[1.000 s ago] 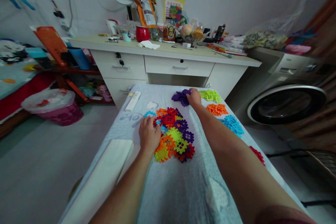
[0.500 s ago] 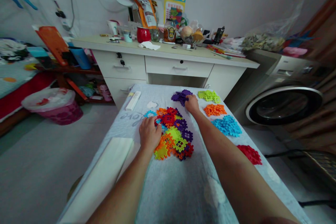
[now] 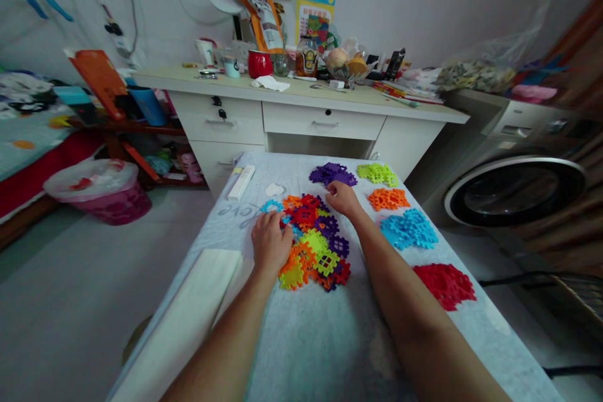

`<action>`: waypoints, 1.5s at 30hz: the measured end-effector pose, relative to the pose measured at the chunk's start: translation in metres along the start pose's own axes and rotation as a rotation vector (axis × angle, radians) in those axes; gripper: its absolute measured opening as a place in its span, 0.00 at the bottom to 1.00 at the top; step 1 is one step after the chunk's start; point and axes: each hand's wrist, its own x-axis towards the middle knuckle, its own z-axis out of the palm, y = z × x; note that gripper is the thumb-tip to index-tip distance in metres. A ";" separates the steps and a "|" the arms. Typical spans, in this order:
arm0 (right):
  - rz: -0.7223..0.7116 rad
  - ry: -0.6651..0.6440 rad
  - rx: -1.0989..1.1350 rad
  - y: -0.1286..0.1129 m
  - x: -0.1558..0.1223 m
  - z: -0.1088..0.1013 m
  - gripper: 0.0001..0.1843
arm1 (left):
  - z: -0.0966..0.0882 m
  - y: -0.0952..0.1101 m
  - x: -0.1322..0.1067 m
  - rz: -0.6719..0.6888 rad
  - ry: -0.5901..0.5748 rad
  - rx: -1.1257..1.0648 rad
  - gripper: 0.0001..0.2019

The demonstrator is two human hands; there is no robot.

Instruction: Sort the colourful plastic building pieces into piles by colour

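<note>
My left hand (image 3: pixel 272 240) lies at the left side of a mixed heap of interlocking plastic building pieces (image 3: pixel 315 240), fingers stretched onto its edge. Red, orange, yellow-green, blue and purple pieces overlap in that heap. My right hand (image 3: pixel 343 199) is just in front of a purple pile (image 3: pixel 332 173), its fingers loosely bent and no piece visible in them. Down the right side of the table are sorted piles: yellow-green (image 3: pixel 377 174), orange (image 3: pixel 388 198), blue (image 3: pixel 409 228) and red (image 3: pixel 445 286).
A white box (image 3: pixel 242 183) sits at the table's far left, and a long white panel (image 3: pixel 200 301) runs along the left edge. Beyond the table stands a cluttered white desk (image 3: pixel 325 122). A washing machine (image 3: pixel 513 163) is on the right, a pink bin (image 3: pixel 106 201) on the left.
My right hand has drawn back from the purple pile toward the mixed heap, uncovering more purple pieces. My left hand stays by the heap. The view has shifted slightly.
</note>
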 end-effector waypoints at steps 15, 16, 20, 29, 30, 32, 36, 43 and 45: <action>0.030 -0.210 0.078 0.006 -0.014 -0.004 0.13 | 0.000 0.002 0.000 -0.011 -0.011 0.052 0.12; 0.027 -0.233 0.066 0.005 -0.015 -0.005 0.12 | 0.000 0.002 0.000 -0.015 -0.015 0.050 0.12; 0.061 -0.293 0.031 0.003 -0.016 -0.007 0.06 | 0.000 0.001 -0.001 -0.012 -0.016 0.051 0.12; 0.180 -0.186 0.177 0.013 -0.019 -0.010 0.06 | -0.002 0.002 -0.001 -0.024 -0.023 0.037 0.12; 0.208 -0.181 0.223 0.016 -0.019 -0.010 0.06 | -0.002 0.003 -0.001 -0.026 -0.026 0.035 0.12; 0.251 -0.170 0.346 0.021 -0.018 -0.009 0.06 | -0.002 0.003 -0.001 -0.023 -0.030 0.033 0.12; 0.278 -0.034 0.698 0.027 -0.016 -0.006 0.03 | -0.002 0.003 -0.001 -0.016 -0.021 0.031 0.12; 0.311 0.310 0.988 0.028 -0.001 -0.004 0.04 | -0.002 0.003 -0.001 -0.013 -0.030 0.045 0.12; 0.326 0.397 0.933 0.031 0.009 -0.004 0.03 | -0.001 0.003 -0.001 -0.011 -0.026 0.048 0.12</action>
